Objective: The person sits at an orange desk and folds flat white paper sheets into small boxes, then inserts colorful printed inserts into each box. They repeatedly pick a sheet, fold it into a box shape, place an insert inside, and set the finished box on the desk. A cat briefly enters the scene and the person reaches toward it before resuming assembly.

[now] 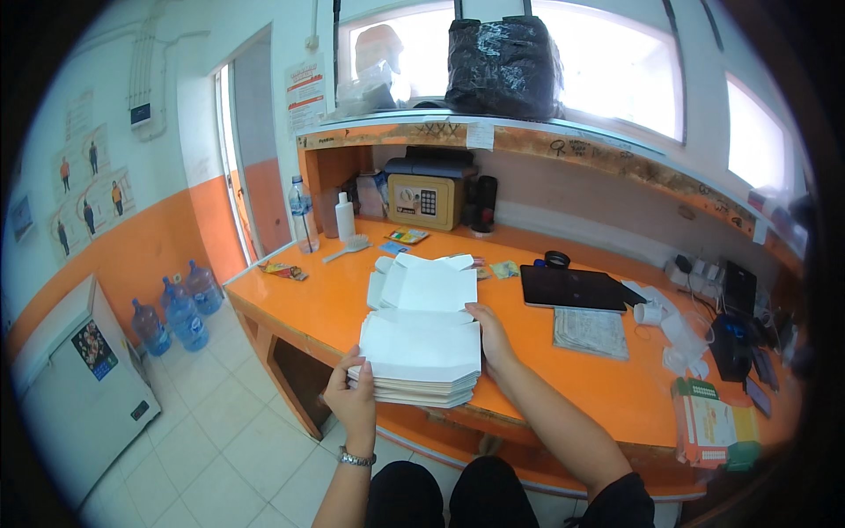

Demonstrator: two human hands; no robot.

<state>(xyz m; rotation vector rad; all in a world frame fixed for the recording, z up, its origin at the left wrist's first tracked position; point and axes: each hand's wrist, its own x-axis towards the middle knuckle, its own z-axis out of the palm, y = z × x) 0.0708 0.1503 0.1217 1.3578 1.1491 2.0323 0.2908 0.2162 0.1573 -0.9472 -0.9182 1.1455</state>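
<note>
A thick stack of flattened white cardboard box blanks (422,348) lies at the orange desk's front edge, creased flaps spread out towards the back. My left hand (352,392) grips the stack's near left side, thumb on top and fingers partly hidden under the edge. Along the right side, my right hand (490,339) holds the stack, with its thumb at the top sheet and its other fingers mostly out of sight. A metal-banded watch (356,458) sits on my left wrist.
On the orange desk (458,242) stand a water bottle (303,216), white bottle (344,217) and gold safe (425,201). A hairbrush (348,248) lies left. To the right are a black tablet (572,288), papers (590,333), cables and a printed carton (711,424). A shelf (598,145) overhangs the back.
</note>
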